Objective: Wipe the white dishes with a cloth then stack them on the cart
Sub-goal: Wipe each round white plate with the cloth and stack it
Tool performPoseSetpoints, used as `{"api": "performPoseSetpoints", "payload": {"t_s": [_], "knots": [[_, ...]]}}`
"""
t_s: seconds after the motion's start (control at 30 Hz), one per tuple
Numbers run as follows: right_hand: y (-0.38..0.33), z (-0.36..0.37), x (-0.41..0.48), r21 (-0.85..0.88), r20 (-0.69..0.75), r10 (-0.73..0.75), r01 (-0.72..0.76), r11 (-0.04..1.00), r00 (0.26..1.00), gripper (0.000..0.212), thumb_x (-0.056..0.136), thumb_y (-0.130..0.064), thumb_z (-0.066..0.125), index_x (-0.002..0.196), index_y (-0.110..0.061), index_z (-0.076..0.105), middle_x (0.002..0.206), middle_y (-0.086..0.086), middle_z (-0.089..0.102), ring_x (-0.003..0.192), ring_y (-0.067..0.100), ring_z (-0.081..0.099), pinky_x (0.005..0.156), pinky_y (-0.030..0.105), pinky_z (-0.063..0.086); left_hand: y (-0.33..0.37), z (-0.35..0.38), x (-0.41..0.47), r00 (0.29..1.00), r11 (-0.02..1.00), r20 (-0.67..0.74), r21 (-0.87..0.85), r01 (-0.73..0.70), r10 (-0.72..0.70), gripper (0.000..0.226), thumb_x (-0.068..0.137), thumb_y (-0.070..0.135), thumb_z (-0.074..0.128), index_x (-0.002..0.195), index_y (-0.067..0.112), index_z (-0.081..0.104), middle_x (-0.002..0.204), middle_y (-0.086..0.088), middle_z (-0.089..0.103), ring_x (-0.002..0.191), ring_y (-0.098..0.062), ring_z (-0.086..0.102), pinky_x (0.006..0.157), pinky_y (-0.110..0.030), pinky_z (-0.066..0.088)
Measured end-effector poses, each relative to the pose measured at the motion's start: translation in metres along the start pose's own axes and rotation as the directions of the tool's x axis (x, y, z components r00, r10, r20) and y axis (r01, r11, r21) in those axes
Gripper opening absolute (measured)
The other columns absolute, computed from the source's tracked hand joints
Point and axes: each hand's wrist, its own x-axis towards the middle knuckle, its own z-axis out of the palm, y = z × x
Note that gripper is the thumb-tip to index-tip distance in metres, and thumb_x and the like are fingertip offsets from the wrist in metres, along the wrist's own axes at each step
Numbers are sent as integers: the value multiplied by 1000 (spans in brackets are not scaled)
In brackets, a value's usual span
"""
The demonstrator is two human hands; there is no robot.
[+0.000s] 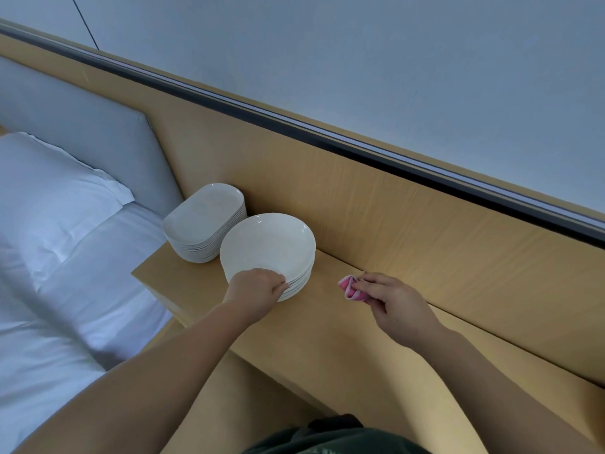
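A white-sheeted bed [65, 257] with grey headboard [82, 126] adjoins a wooden ledge [360, 322] and panelled wall [393, 208].

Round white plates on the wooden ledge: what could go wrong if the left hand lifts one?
The left hand grips the stack of round white plates only at its near rim; a plate may slip.
The stack of rectangular white dishes stands close beside; a tilted plate could knock it.
The right hand, holding the pink cloth, cannot steady it.

White dishes [266, 247], pink cloth [352, 288], tan wooden shelf [327, 322], white pillow [49, 191].
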Motion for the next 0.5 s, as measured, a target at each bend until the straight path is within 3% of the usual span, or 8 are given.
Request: {"api": "performPoseSetpoints", "payload": {"t_s": [0.1, 0.23, 0.37, 0.5], "knots": [[6, -3, -11, 34, -26, 68, -67, 997, 997, 30, 91, 10, 55, 99, -13, 72, 111, -28, 61, 106, -13, 57, 88, 5, 42, 6, 4, 13, 986, 994, -159, -86, -72, 58, 38, 96, 45, 41, 97, 21, 71, 97, 10, 68, 92, -14, 61, 71, -30, 48], [20, -16, -41, 39, -102, 147, -143, 989, 984, 30, 92, 10, 53, 95, -14, 70, 108, -19, 65, 111, -6, 59, 91, 19, 50, 46, 6, 39, 935, 959, -268, -95, -267, 234, 43, 89, 40, 35, 87, 19, 72, 87, 6, 69, 79, -21, 64, 61, -27, 50], [38, -38, -96, 50, -213, 306, -302, 952, 928, 30, 93, 9, 52, 95, -15, 70, 107, -17, 66, 112, -3, 60, 88, 34, 55, 114, 14, 62, 879, 888, -246, -116, -444, 407, 33, 92, 34, 43, 97, 19, 72, 100, 5, 71, 89, -21, 65, 69, -29, 51], [46, -58, -174, 97, -340, 480, -477, 873, 809, 28, 92, 12, 53, 98, -9, 71, 107, -10, 67, 113, -2, 60, 94, 30, 53, 202, 37, 72, 809, 795, -193, -163, -585, 556, 27, 87, 33, 47, 81, 22, 71, 81, 7, 71, 70, -21, 66, 56, -24, 47]]}}
